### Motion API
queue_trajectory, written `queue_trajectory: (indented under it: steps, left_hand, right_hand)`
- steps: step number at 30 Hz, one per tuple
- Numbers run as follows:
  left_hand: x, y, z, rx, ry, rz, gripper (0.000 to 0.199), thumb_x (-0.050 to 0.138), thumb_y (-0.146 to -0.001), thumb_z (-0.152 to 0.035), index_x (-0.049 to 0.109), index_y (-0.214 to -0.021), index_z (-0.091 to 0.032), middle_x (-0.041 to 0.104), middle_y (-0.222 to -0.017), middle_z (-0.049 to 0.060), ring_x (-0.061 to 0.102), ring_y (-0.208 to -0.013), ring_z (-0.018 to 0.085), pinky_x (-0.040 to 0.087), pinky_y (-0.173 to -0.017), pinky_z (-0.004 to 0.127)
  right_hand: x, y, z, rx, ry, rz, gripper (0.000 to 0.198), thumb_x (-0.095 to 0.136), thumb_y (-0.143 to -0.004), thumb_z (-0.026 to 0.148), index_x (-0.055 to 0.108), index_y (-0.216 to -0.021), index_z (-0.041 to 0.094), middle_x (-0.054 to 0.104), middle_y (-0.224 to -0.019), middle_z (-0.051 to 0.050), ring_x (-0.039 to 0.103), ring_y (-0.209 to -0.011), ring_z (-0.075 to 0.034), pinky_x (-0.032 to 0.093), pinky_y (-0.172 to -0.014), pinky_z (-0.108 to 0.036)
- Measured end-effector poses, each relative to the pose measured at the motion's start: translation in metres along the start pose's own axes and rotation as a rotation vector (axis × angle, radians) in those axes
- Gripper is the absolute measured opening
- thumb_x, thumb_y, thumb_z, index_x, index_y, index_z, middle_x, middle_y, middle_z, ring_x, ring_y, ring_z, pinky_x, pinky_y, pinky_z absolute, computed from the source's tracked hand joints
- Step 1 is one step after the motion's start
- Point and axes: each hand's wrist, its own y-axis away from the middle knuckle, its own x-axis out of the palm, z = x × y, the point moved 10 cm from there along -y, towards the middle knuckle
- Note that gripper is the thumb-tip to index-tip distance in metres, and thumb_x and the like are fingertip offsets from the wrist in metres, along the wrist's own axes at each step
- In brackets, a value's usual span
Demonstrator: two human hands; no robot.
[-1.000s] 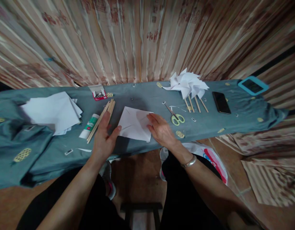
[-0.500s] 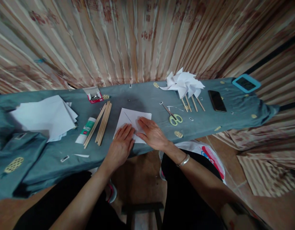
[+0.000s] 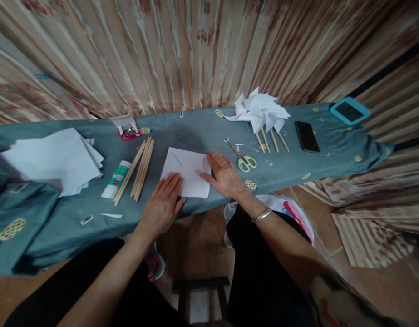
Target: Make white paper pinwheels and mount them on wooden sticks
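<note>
Paper: white, smooth, near-square, no clear long axis, centred on the cloth; dark line runs 11 to 5 o'clock. Left hand at its 7 o'clock, flat, unclamped; right hand at 3, thumb and fingers apart. Cloth: blue-green, pineapple-printed. Curtain, 12 o'clock: pleated.

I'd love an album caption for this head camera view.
Left hand and right hand on white paper, between wooden sticks and green-handled scissors, white pinwheels lying beyond.
</note>
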Motion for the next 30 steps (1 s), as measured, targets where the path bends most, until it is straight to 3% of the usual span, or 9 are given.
queue_trajectory:
  steps: [5,18,25,30]
  left_hand:
    - [-0.005,0.019,0.005,-0.007,-0.037,-0.009,0.054,0.039,-0.099,-0.04,0.045,-0.14,-0.006,0.047,-0.147,0.023,0.039,-0.142,0.033,0.035,-0.114,0.054]
    - [-0.029,0.061,0.006,-0.041,-0.09,-0.054,0.057,0.047,-0.097,-0.037,0.038,-0.146,-0.01,0.05,-0.145,0.023,0.042,-0.139,0.035,0.039,-0.11,0.056]
    - [-0.036,0.032,-0.013,-0.018,0.019,-0.133,0.049,0.053,-0.094,-0.024,0.045,-0.141,-0.014,0.052,-0.144,0.02,0.039,-0.142,0.033,0.039,-0.112,0.054]
    - [-0.015,0.004,-0.014,-0.004,0.09,-0.023,0.04,0.051,-0.095,-0.026,0.055,-0.132,-0.013,0.058,-0.137,0.019,0.045,-0.137,0.033,0.041,-0.11,0.055]
  right_hand:
    - [-0.001,0.003,0.001,-0.011,0.0,0.006,0.077,0.049,-0.091,0.062,0.043,-0.144,0.006,0.04,-0.153,-0.022,0.038,-0.143,-0.032,0.028,-0.117,-0.05]
    - [-0.001,0.003,0.002,-0.036,0.003,0.031,0.077,0.051,-0.091,0.059,0.042,-0.144,0.003,0.04,-0.153,-0.023,0.037,-0.143,-0.033,0.03,-0.116,-0.051]
    - [-0.018,0.008,0.002,-0.046,-0.08,-0.059,0.061,0.049,-0.096,0.047,0.043,-0.145,0.01,0.036,-0.157,-0.017,0.024,-0.15,-0.03,0.027,-0.119,-0.051]
    - [-0.021,0.017,0.015,-0.096,-0.246,-0.033,0.044,0.043,-0.098,0.035,0.053,-0.138,0.017,0.053,-0.146,-0.013,0.044,-0.139,-0.025,0.037,-0.115,-0.047]
